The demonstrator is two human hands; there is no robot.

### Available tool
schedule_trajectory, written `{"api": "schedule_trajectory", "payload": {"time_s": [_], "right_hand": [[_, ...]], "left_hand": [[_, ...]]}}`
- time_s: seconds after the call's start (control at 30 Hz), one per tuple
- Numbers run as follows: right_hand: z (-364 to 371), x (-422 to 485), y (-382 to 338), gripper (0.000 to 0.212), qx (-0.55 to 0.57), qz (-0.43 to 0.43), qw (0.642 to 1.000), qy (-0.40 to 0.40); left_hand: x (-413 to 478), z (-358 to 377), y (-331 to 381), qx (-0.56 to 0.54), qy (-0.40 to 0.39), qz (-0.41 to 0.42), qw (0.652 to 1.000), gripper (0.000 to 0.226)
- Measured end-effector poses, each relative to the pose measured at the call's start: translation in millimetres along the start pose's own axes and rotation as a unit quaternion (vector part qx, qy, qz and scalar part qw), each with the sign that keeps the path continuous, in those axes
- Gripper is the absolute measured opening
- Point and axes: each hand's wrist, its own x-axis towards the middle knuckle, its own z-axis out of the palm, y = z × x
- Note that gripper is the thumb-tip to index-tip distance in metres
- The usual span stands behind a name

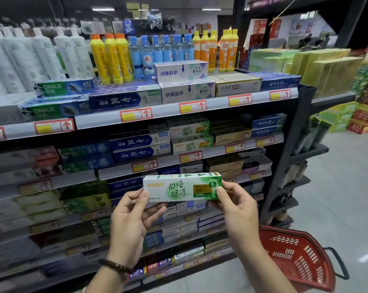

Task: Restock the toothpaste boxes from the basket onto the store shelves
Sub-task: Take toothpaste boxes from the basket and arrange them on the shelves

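In front of the toothpaste shelves (157, 116), the two hands hold one green-and-white toothpaste box (182, 188) level in the air, its printed face toward the camera. The left hand (132, 214) is turned palm up; it pinches the box's left end, thumb on the front face and fingers curled underneath and behind. A beaded bracelet (115, 266) circles that wrist. The right hand (235, 208) grips the right end the same way, thumb tip on the green corner and fingers behind. The box touches no shelf and hangs before the lower rows, apart from their front lips.

Each lip carries red-and-yellow price tags (192, 106). The unit ends on the right at a black upright post (284, 166), and beyond it lies open grey floor (337, 187).

The rows are packed with boxes lying lengthwise, mostly stacked two high. Similar green boxes (189, 134) sit on the second shelf, right of centre. Bottles (162, 49) stand behind the top row. A red mesh basket (297, 256) sits low at the right, just past the right forearm. Its contents cannot be told.
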Motion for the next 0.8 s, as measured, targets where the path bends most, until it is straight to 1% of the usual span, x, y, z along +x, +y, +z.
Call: {"api": "schedule_trajectory", "payload": {"time_s": [0.13, 0.23, 0.3, 0.4, 0.6, 0.7, 0.8], "right_hand": [[-15, 7, -1, 0.015, 0.017, 0.005, 1.0, -0.006], [-17, 13, -1, 0.017, 0.021, 0.006, 1.0, 0.012], [-15, 19, -2, 0.019, 0.015, 0.001, 1.0, 0.024], [-9, 29, -3, 0.022, 0.002, -0.004, 0.999, 0.037], [8, 55, -8, 0.026, -0.023, -0.016, 0.998, 0.059], [15, 67, -4, 0.028, -0.043, -0.029, 0.996, 0.076], [20, 76, 1, 0.028, -0.043, -0.024, 0.995, 0.085]], "left_hand": [[0, 15, -8, 0.014, 0.01, 0.005, 1.0, 0.015], [7, 19, -12, 0.039, 0.01, 0.011, 0.999, 0.017], [13, 21, -13, 0.066, 0.004, 0.018, 0.998, 0.017], [27, 24, -15, 0.075, -0.002, 0.021, 0.997, 0.015], [60, 29, -21, 0.138, 0.019, 0.056, 0.989, 0.011], [73, 32, -20, 0.134, 0.021, 0.061, 0.989, 0.009], [86, 34, -18, 0.13, 0.014, 0.07, 0.989, 0.015]]}}
